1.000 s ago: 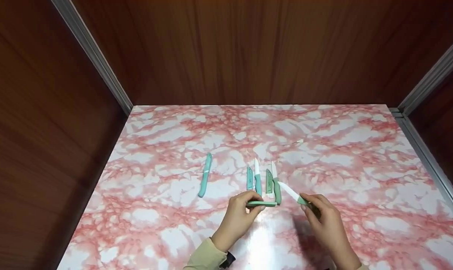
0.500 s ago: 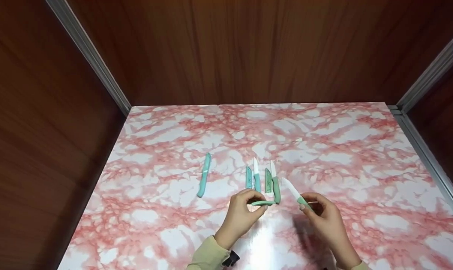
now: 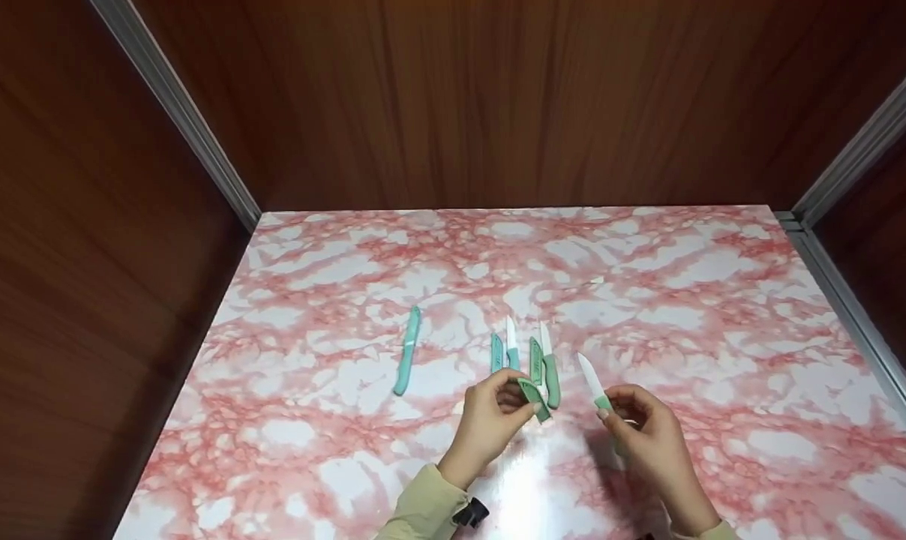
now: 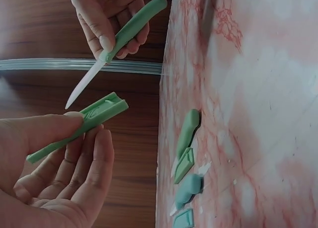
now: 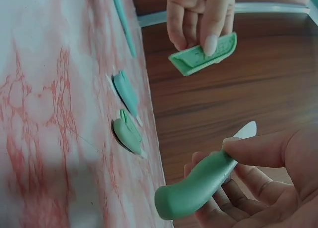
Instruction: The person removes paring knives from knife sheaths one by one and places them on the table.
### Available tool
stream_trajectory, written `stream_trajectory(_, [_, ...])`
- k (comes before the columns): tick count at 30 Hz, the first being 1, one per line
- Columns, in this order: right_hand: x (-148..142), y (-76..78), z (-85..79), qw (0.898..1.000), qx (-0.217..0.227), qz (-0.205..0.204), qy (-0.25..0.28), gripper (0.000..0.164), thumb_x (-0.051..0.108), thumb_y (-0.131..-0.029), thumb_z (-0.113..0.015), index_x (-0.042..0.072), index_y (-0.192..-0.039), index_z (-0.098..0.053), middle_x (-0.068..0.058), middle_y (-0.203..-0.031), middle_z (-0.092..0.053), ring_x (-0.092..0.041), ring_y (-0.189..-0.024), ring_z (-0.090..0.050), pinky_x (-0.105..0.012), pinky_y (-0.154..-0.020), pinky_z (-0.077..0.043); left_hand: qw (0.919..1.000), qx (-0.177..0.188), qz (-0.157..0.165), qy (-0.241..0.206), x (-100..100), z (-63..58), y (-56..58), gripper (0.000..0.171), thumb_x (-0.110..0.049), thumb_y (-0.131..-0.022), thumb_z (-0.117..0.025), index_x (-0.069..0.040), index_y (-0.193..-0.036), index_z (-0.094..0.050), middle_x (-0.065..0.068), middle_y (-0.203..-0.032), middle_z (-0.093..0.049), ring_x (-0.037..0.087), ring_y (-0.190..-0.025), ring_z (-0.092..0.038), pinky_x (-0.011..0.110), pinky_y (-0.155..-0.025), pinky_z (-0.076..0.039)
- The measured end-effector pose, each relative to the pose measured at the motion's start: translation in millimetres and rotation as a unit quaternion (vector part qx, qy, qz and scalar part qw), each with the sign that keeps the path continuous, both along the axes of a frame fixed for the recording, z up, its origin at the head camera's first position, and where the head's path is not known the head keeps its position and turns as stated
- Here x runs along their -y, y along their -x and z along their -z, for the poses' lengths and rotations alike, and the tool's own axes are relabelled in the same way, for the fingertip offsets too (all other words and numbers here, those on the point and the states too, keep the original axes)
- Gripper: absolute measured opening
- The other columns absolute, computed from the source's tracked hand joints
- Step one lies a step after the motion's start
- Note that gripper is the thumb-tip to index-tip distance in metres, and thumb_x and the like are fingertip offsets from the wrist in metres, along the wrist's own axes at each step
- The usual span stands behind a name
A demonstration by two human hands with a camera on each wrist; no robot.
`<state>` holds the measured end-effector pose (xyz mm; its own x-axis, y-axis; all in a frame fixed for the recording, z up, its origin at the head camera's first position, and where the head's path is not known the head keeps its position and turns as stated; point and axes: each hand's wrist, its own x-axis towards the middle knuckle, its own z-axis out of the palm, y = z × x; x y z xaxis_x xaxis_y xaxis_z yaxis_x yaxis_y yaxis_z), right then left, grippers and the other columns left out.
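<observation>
My left hand [image 3: 490, 420] pinches a green knife sheath [image 4: 94, 116] between thumb and fingers, held above the table. In my right hand [image 3: 648, 427] is a small knife with a green handle [image 5: 198, 186] and a white blade [image 3: 591, 376], its tip pointing up and away. Sheath and knife are apart. Just beyond the left hand lie a blue-handled knife [image 3: 511, 341] beside its blue sheath [image 3: 496, 352], and a green-handled knife [image 3: 550, 375] beside its green sheath [image 3: 535, 360]. The left fingers partly cover the blue knife's handle.
A turquoise knife in its sheath [image 3: 408, 350] lies farther left on the red-and-white marbled table [image 3: 333, 300]. Dark wood panels [image 3: 453, 105] with metal edge strips [image 3: 183, 112] enclose the table at the back and sides.
My left hand has turned the sheath from lying sideways to slanting, its face now showing. The right hand has swung the knife so its blade points more straight ahead.
</observation>
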<state>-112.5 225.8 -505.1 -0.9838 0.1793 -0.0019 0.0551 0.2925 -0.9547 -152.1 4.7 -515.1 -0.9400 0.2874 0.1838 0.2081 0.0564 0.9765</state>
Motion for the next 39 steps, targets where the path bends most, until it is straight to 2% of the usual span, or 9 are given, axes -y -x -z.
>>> stream_trajectory(4, [-2, 3.0, 1.1, 1.000, 0.001, 0.003, -0.025, 0.018, -0.005, -0.085, -0.068, -0.002, -0.102, -0.064, -0.014, -0.091, -0.065, -0.019, -0.083, -0.061, -0.023, -0.070, -0.052, 0.9998, 0.010, -0.016, -0.002, -4, 4.9, 5.8, 0.027, -0.003, -0.082, -0.075, -0.006, -0.106, -0.063, 0.002, -0.086, -0.067, 0.014, -0.079, -0.065, 0.029, -0.070, -0.055])
stream_trajectory(8, [-4, 6.7, 2.1, 1.000, 0.005, 0.004, -0.018, 0.019, -0.006, -0.083, -0.069, -0.004, -0.101, -0.064, -0.015, -0.089, -0.064, -0.018, -0.079, -0.061, -0.025, -0.065, -0.053, 0.9987, 0.044, -0.023, -0.010, -9, 8.2, 11.5, 0.029, -0.005, -0.082, -0.075, -0.004, -0.109, -0.063, 0.001, -0.086, -0.066, 0.015, -0.078, -0.064, 0.031, -0.068, -0.056])
stream_trajectory(11, [-8, 9.7, 4.2, 1.000, 0.009, 0.003, -0.012, 0.021, -0.005, -0.081, -0.072, -0.004, -0.100, -0.064, -0.015, -0.088, -0.065, -0.017, -0.077, -0.062, -0.027, -0.061, -0.053, 0.9972, 0.067, -0.025, -0.019, -14, 9.9, 16.7, 0.029, -0.005, -0.082, -0.075, -0.005, -0.110, -0.065, 0.003, -0.087, -0.066, 0.015, -0.076, -0.065, 0.037, -0.069, -0.057])
stream_trajectory(17, [-15, 16.6, 7.8, 0.999, 0.035, -0.004, -0.005, 0.025, -0.004, -0.081, -0.072, -0.005, -0.104, -0.063, -0.017, -0.092, -0.064, -0.018, -0.075, -0.063, -0.027, -0.060, -0.053, 0.9953, 0.088, -0.039, -0.011, -27, 10.7, 28.8, 0.031, -0.002, -0.082, -0.074, -0.002, -0.112, -0.068, 0.004, -0.089, -0.066, 0.012, -0.072, -0.067, 0.043, -0.067, -0.057])
stream_trajectory(20, [-18, 21.9, 10.1, 0.998, 0.055, -0.004, 0.006, 0.028, -0.005, -0.082, -0.070, -0.006, -0.108, -0.061, -0.017, -0.094, -0.062, -0.018, -0.075, -0.063, -0.027, -0.060, -0.053, 0.9940, 0.100, -0.042, -0.017, -34, 11.4, 34.9, 0.031, 0.001, -0.082, -0.074, -0.001, -0.112, -0.068, 0.006, -0.089, -0.065, 0.017, -0.071, -0.068, 0.045, -0.065, -0.057])
stream_trajectory(23, [-21, 29.3, 12.6, 0.997, 0.072, -0.003, 0.009, 0.030, 0.000, -0.083, -0.072, -0.005, -0.110, -0.061, -0.016, -0.096, -0.061, -0.017, -0.076, -0.063, -0.027, -0.062, -0.054, 0.9932, 0.106, -0.043, -0.018, -40, 12.8, 42.0, 0.030, 0.002, -0.081, -0.073, 0.001, -0.111, -0.068, 0.007, -0.087, -0.064, 0.028, -0.069, -0.068, 0.046, -0.062, -0.057])
stream_trajectory(26, [-24, 37.1, 14.5, 0.996, 0.082, -0.002, 0.018, 0.033, 0.007, -0.083, -0.074, -0.005, -0.111, -0.061, -0.016, -0.099, -0.060, -0.017, -0.076, -0.063, -0.028, -0.063, -0.055, 0.9929, 0.109, -0.046, -0.013, -45, 13.2, 49.2, 0.028, 0.002, -0.081, -0.074, 0.001, -0.108, -0.068, 0.006, -0.085, -0.063, 0.031, -0.069, -0.067, 0.045, -0.062, -0.056])
stream_trajectory(33, [-27, 52.6, 19.4, 0.996, 0.082, 0.011, 0.031, 0.037, 0.012, -0.084, -0.074, -0.005, -0.114, -0.060, -0.015, -0.097, -0.060, -0.016, -0.078, -0.063, -0.028, -0.065, -0.054, 0.9908, 0.120, -0.062, 0.011, -56, 12.1, 60.9, 0.026, 0.005, -0.079, -0.074, 0.001, -0.104, -0.070, 0.006, -0.085, -0.065, 0.016, -0.066, -0.066, 0.035, -0.062, -0.057])
stream_trajectory(39, [-28, 65.0, 25.1, 0.995, 0.092, 0.015, 0.026, 0.036, 0.012, -0.084, -0.074, -0.006, -0.113, -0.061, -0.016, -0.095, -0.061, -0.018, -0.075, -0.064, -0.030, -0.064, -0.056, 0.9881, 0.129, -0.077, 0.033, -65, 13.4, 71.0, 0.024, 0.007, -0.078, -0.073, 0.003, -0.102, -0.070, 0.007, -0.082, -0.067, 0.014, -0.063, -0.065, 0.028, -0.058, -0.056])
